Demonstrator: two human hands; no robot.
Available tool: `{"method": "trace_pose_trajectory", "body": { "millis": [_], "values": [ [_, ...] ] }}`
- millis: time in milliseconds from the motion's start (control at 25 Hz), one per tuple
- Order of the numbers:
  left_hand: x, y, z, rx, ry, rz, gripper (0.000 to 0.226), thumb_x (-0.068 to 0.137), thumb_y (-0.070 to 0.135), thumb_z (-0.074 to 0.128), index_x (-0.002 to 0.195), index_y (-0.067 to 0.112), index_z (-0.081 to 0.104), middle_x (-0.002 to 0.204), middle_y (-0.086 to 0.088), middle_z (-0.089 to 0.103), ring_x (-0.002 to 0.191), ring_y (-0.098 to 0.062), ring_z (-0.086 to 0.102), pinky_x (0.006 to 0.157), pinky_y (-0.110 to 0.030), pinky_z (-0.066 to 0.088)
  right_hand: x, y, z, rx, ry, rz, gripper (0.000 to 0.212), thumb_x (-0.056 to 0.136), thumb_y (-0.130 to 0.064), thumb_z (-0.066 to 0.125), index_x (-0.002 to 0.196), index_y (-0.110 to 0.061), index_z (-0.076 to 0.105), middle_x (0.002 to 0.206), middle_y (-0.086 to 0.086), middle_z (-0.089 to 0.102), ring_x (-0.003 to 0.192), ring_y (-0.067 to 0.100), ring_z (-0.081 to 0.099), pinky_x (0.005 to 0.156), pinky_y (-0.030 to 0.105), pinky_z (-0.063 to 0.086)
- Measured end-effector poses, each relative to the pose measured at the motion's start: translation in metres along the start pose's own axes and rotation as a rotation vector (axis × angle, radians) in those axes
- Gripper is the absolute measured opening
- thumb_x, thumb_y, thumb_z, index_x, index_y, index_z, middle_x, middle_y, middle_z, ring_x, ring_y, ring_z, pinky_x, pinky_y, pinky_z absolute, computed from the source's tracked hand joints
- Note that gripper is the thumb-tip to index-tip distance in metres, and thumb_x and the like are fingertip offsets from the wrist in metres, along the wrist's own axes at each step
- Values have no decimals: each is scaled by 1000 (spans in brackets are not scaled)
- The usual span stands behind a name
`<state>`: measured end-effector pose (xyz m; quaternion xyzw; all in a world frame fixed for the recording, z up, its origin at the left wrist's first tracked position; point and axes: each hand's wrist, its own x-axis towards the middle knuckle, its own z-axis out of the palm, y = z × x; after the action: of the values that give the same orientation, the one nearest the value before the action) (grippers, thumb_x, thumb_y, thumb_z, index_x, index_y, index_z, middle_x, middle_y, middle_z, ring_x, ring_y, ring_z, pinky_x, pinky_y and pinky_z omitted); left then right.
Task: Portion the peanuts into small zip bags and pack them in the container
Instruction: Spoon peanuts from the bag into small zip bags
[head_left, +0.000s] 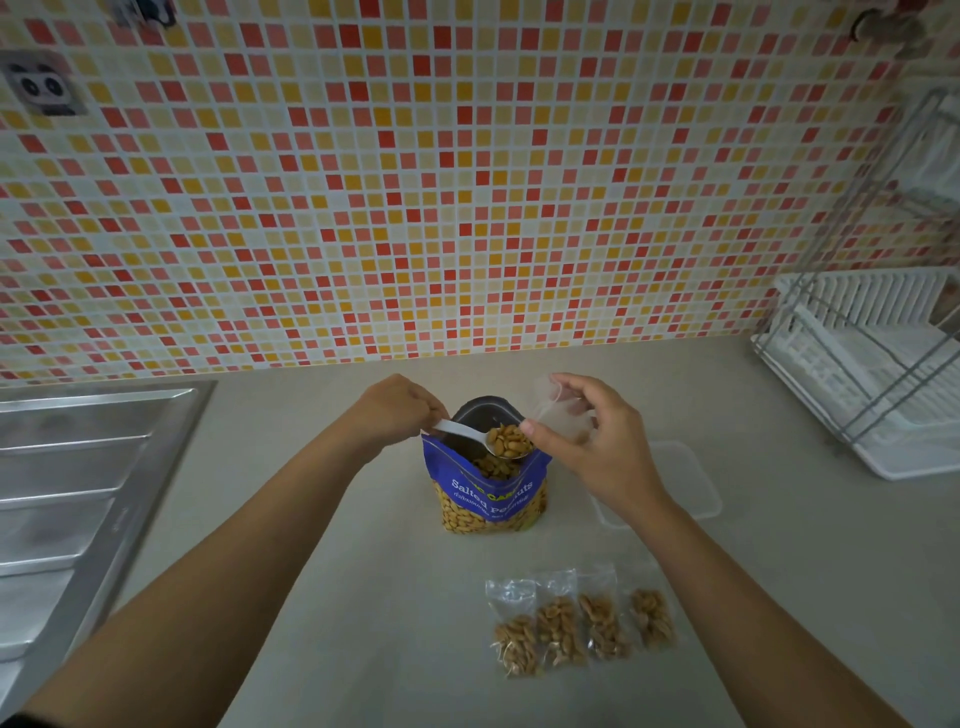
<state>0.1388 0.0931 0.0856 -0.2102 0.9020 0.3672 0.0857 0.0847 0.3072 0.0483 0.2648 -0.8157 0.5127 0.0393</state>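
An open blue peanut bag (491, 493) stands upright in the middle of the counter. My left hand (395, 410) grips a white spoon (462, 431) heaped with peanuts, held just above the bag's mouth. My right hand (587, 441) pinches a small clear zip bag (558, 410) right beside the spoon's bowl. Several filled small zip bags (582, 621) lie in a row on the counter in front of the peanut bag. A clear plastic container (691, 483) sits low on the counter to the right, partly hidden behind my right wrist.
A steel sink drainboard (78, 478) runs along the left. A white dish rack (872, 374) with a wire frame stands at the right against the tiled wall (415, 182). Bare grey counter (363, 597) lies between my forearms.
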Motion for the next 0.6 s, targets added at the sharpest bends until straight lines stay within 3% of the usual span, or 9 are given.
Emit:
{"method": "trace_pose_trajectory", "body": {
  "millis": [160,280,600],
  "values": [
    [0,-14,-10,-44,23,-56,24,91,3,49,106,-1,68,101,-14,64,75,-14,48,64,-19,39,-2,2,3,-45,-46,-12,58,67,-40,79,118,-24,57,105,-9,60,96,7,55,78,17,45],
    [-1,-23,-17,-58,43,-89,24,90,2,51,105,-2,68,95,-11,63,81,-17,49,68,-21,40,-1,2,9,-112,-110,-35,58,67,-45,78,117,-25,56,104,-13,58,97,8,53,81,24,46],
    [-7,-22,-43,-91,94,-64,23,89,2,53,106,0,68,92,-9,62,74,-13,48,65,-18,39,4,5,27,-212,-215,-19,58,67,-46,77,116,-25,54,101,-15,53,101,8,47,82,24,39]
  ]
}}
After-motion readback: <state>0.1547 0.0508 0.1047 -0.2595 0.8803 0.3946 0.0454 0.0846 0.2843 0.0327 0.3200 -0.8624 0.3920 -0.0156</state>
